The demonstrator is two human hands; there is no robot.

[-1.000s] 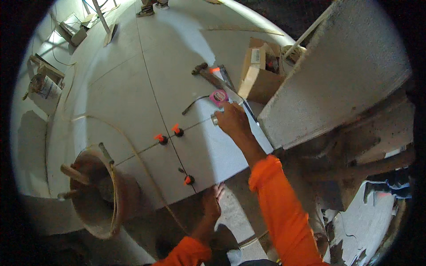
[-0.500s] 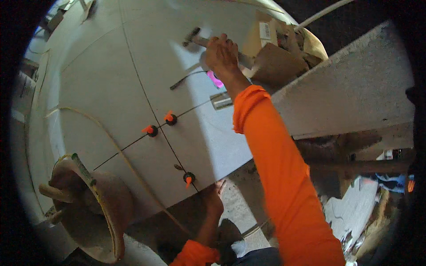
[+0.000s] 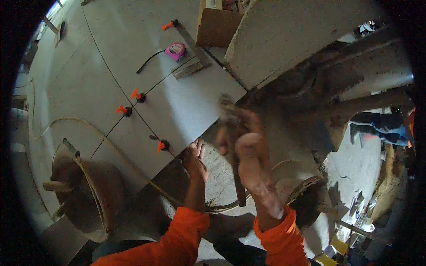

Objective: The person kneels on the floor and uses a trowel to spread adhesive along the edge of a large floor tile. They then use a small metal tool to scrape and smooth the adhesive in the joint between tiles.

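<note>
My right hand [image 3: 250,150] grips a hammer [image 3: 240,188], blurred by motion, held over the gap beside the tiles with its head up and handle toward me. My left hand [image 3: 195,164] is at the near edge of a pale floor tile [image 3: 186,111], its fingers stretched out against the edge. Close by, an orange-and-black tile levelling clip [image 3: 163,145] sits in the joint. Two more clips, one left [image 3: 124,111] and one right [image 3: 138,95], stand near the joint crossing. Farther off lie a pink tape measure [image 3: 176,52] and a try square [image 3: 190,70].
A dirty bucket [image 3: 106,190] with a cord stands at left; a hose [image 3: 84,122] runs past it across the tiles. Another bucket [image 3: 306,195] is at right. A cardboard box [image 3: 217,26] sits at the far side, beside a large slab [image 3: 284,40]. Someone's blue-clad legs [image 3: 381,128] appear at far right.
My right hand has come back from the far side by the box with the hammer, now nearer my left hand. The view has shifted, uncovering the tape measure and try square.
</note>
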